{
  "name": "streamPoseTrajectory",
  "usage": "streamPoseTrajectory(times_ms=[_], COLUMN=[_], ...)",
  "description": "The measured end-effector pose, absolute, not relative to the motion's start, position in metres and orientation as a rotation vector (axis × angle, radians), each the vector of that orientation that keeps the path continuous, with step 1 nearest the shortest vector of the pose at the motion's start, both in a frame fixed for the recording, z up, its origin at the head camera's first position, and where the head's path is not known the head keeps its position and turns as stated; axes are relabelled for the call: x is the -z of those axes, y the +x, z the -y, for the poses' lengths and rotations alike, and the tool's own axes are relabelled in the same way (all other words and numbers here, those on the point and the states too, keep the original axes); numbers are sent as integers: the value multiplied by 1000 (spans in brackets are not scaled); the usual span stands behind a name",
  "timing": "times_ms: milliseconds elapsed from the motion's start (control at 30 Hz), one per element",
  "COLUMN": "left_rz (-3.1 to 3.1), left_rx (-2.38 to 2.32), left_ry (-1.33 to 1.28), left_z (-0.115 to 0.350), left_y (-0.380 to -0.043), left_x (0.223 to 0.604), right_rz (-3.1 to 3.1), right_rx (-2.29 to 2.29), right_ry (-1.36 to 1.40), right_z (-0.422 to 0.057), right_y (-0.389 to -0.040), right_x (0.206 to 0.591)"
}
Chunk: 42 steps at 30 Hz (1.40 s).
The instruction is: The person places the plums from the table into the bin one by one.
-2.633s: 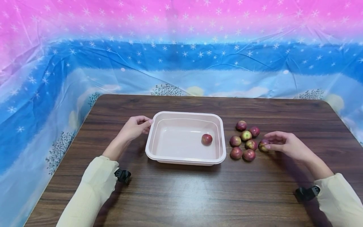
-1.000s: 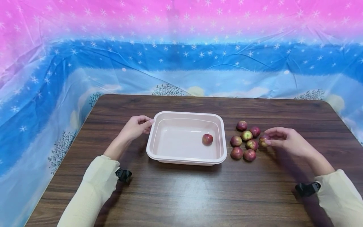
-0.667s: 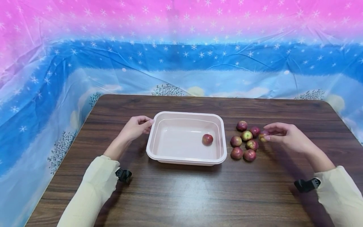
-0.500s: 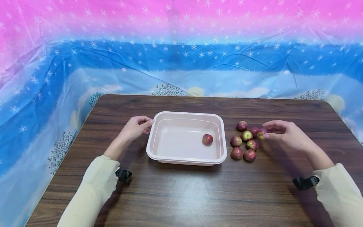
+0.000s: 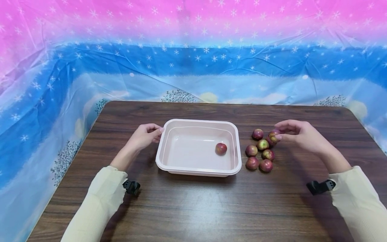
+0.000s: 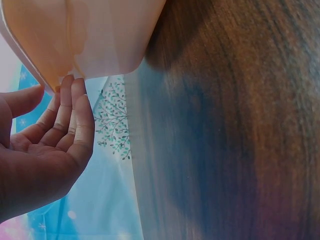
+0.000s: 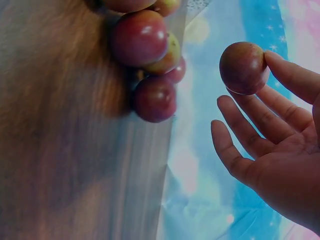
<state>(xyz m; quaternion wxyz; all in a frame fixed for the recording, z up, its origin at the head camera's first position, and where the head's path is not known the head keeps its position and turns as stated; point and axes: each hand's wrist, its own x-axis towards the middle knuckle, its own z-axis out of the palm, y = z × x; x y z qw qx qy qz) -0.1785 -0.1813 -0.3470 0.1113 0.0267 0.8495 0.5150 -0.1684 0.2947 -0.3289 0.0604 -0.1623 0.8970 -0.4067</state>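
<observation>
A pale pink plastic tray (image 5: 184, 170) sits mid-table with one red plum (image 5: 221, 149) inside, toward its right end. My left hand (image 5: 145, 136) pinches the tray's left rim, thumb at the edge; in the left wrist view the fingertips (image 6: 78, 90) touch the outer wall. To the right, my right hand (image 5: 302, 136) holds a red-and-yellow plum (image 7: 243, 68) between thumb and fingers. That plum is lifted off the table and partly covers another plum behind it. Several plums (image 5: 252, 163) lie in a loose cluster between the tray and my right hand.
The dark wood table (image 5: 196, 208) extends around the tray, with its far edge behind it. A pink and blue snowflake cloth (image 5: 187, 60) hangs beyond the back and left edges. Black wrist cameras (image 5: 131, 187) are strapped at both sleeves.
My right hand has raised the plum off the table and moved it up and to the left, over the cluster's edge. The left hand and tray have stayed in place.
</observation>
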Motion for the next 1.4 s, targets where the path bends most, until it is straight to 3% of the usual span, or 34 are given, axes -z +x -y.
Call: streamPoseTrajectory(times_ms=[433,1400], left_rz=[-2499,-2504], left_rx=[-1513,-1513], left_ry=[85,89], left_z=[181,181], left_y=[-178,-178], left_x=[347,347], right_rz=[-2733,-2606], right_rx=[1211,1215], right_ry=[-459,-752], right_z=[-270,-208], right_y=[-178,-188], right_x=[312,286])
